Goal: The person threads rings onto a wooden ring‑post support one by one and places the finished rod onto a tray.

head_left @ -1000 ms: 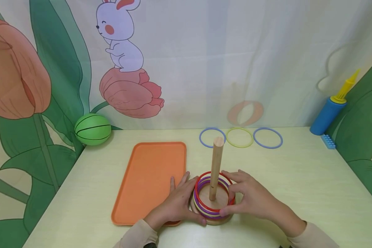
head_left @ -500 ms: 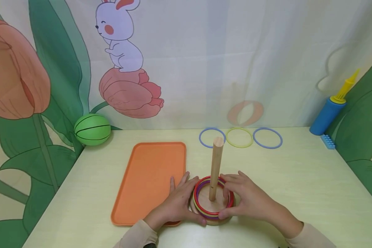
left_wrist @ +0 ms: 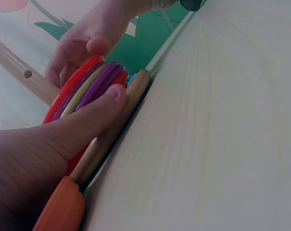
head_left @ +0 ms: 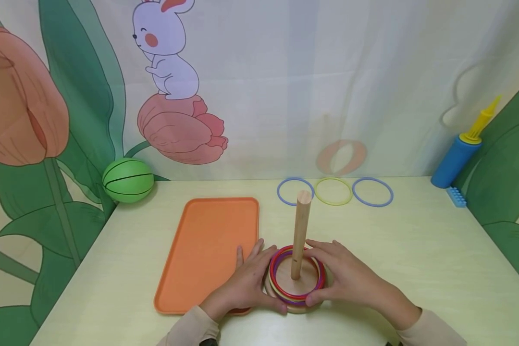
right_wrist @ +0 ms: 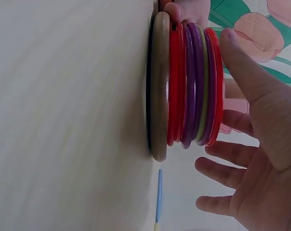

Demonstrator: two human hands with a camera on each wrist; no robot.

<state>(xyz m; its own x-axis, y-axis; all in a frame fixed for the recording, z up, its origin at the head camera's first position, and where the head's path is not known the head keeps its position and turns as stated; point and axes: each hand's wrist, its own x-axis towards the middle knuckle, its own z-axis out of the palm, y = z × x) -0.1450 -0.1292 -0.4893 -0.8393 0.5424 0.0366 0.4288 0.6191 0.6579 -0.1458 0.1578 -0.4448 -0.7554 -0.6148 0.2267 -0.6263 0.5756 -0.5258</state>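
Observation:
A wooden ring stand [head_left: 302,226] with an upright post stands at the front of the table. Red, purple and yellow-green rings are stacked loosely around its post on the round base [right_wrist: 160,96], and a red ring [right_wrist: 216,86] lies on top. My left hand [head_left: 247,282] holds the stand from the left, its thumb [left_wrist: 99,113] pressed along the rings and base edge. At the right side of the stack is my right hand [head_left: 350,274]. Its fingers are spread loosely in the right wrist view, the thumb tip beside the top red ring; firm contact is unclear.
An orange tray [head_left: 207,240] lies left of the stand, partly under my left hand. Behind are a blue ring [head_left: 278,193], a yellow ring [head_left: 334,204] and another blue ring [head_left: 373,205]. A green ball [head_left: 128,180], a blue pump [head_left: 456,161] and a light-blue toy brick [head_left: 456,197] stand near the back corners.
The top red ring has come down from a tilted, raised position and now sits flat on the stack. My right fingers have loosened from it. The left hand stays put.

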